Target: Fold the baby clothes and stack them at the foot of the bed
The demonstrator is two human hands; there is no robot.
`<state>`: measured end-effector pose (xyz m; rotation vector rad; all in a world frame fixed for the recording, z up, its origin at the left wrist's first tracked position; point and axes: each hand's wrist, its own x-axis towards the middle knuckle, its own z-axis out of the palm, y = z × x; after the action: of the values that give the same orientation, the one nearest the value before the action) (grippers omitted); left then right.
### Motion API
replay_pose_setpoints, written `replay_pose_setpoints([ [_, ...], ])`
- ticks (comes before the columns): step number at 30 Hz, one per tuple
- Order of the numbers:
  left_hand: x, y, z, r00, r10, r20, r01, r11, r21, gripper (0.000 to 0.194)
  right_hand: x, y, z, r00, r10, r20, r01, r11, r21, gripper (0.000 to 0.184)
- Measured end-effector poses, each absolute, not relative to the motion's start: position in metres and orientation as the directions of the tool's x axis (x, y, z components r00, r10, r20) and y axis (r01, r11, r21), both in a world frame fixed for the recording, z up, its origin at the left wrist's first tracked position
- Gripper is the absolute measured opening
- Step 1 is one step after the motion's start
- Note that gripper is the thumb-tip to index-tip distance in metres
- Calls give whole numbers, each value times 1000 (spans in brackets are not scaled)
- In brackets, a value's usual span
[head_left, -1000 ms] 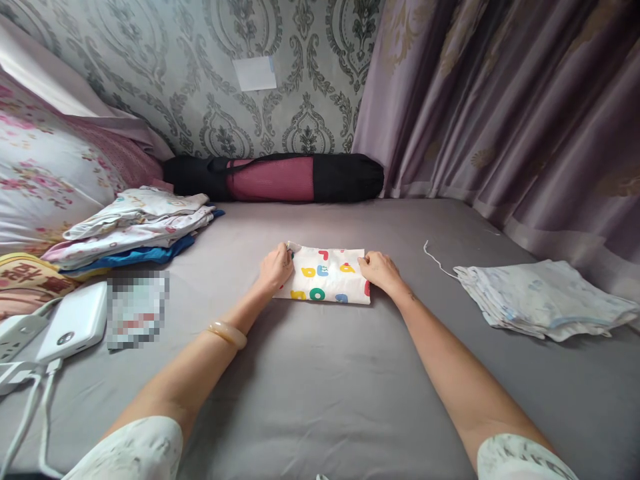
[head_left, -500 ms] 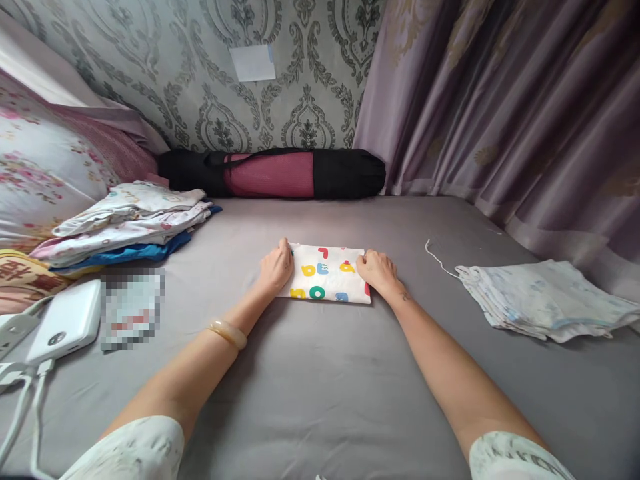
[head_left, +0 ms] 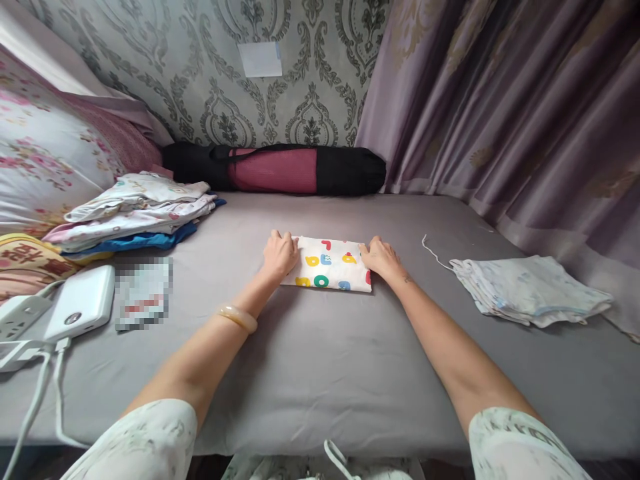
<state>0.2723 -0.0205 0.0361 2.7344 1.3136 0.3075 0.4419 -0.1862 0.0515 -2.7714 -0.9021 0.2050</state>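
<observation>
A folded white cloth (head_left: 333, 265) printed with colourful letters lies flat on the grey sheet, in the middle of the view. My left hand (head_left: 281, 255) has its fingers closed on the cloth's left edge, and a pale bangle (head_left: 238, 319) sits on that forearm. At the opposite edge, near the upper right corner, my right hand (head_left: 383, 259) pinches the fabric between thumb and fingers. The fingertips of both hands are partly hidden. Whether the cloth is a garment, I cannot tell.
Folded clothes (head_left: 135, 210) are stacked at the left by a floral pillow (head_left: 45, 147). Nearer lie a white power bank (head_left: 83, 300), a power strip (head_left: 23, 317) and a blurred packet (head_left: 145, 293). More folded cloth (head_left: 530, 288) lies right. A black-and-maroon bag (head_left: 273, 170) lines the wall.
Both hands stay at the cloth's two edges. The raised upper left corner now lies flatter, and the left hand's knuckles are slightly higher. The view has shifted a little.
</observation>
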Motion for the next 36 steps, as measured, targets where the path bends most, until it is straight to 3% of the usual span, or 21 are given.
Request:
replay_pose_setpoints([
  [2, 275, -29, 41, 677, 707, 206, 697, -705, 131, 40, 429, -182, 56, 793, 605, 66, 603, -766, -223, 42],
  [5, 283, -42, 38, 815, 540, 208, 538, -840, 73, 42, 403, -170, 54, 637, 745, 200, 771, -613, -173, 45],
  [8, 290, -52, 26, 866, 465, 182, 467, -884, 34, 46, 384, -160, 42, 470, 874, 120, 879, -453, -149, 55],
  [13, 288, -54, 6, 847, 515, 131, 508, -857, 83, 54, 378, -156, 22, 487, 873, 1, 865, -482, -137, 57],
  [27, 287, -54, 5, 840, 535, 96, 525, -844, 112, 50, 378, -154, 18, 521, 854, -11, 846, -518, -130, 55],
  [33, 289, -54, 20, 853, 513, 94, 502, -856, 121, 44, 381, -155, 27, 515, 855, -58, 833, -515, -199, 55],
  [36, 290, -55, 19, 848, 514, 126, 497, -855, 146, 50, 381, -157, 28, 515, 857, -1, 840, -505, -197, 56],
])
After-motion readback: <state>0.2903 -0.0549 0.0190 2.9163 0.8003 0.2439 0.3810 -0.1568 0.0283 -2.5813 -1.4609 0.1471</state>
